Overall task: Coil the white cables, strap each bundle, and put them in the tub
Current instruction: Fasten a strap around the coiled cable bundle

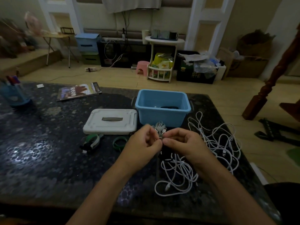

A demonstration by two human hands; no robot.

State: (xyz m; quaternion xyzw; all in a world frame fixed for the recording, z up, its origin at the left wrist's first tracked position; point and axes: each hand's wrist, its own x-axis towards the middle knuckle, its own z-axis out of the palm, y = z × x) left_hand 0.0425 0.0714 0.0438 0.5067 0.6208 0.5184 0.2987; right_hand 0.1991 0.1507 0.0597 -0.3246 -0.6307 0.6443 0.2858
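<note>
Both hands meet above the dark speckled table [48, 143], just in front of the blue tub [162, 114]. The left hand [146, 142] has its fingers curled in, pinching a small coiled bundle of white cable [159, 128] from the left; the right hand [183, 142] is likewise curled, its thumb and forefinger closed on the same bundle from the right, so the fingertips of the two hands nearly touch. The bundle stands roughly upright between them, its loops rising above the fingers toward the tub wall; something dark hangs beneath the hands, too dim to tell what it is. The tub sits open, with a dark item [168, 107] lying on its floor near the front wall and a small pale speck beside it; more than that cannot be made out. Its white lid [110, 121] lies flat just left of the tub, handle up. The loose white cables [215, 143] sprawl in a tangle to the right of and below the hands, with no single direction. Green straps [120, 142] lie left of the left hand, in front of the lid.
</note>
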